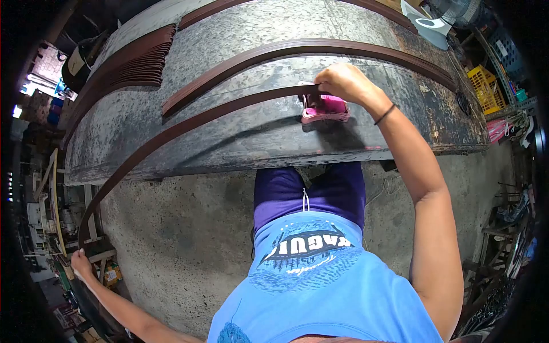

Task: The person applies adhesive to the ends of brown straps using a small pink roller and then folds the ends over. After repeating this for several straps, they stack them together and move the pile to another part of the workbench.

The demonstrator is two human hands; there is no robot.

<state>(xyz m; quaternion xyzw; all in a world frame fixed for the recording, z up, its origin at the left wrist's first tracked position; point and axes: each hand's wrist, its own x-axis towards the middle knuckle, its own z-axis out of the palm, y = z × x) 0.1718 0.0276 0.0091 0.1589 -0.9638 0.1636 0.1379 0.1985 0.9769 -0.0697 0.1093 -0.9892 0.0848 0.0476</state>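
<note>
A long dark brown leather strap [171, 132] stretches between my two hands in a wide curve. My left hand [82, 264], far out at the lower left and beyond the table edge, pinches one end of it. Over the table, my right hand [347, 81] is closed on the strap's other end. Just under those fingers stands a small pink holder [334, 107] with a dark part inside, and the strap end overlaps its top. My right hand partly hides the holder's upper side.
More brown straps [286, 50] lie in a bundle across the worn grey table [251, 146]. A fanned stack of straps [137, 63] rests at the left. A fan [457, 11] is at the far right, near a yellow crate [486, 88].
</note>
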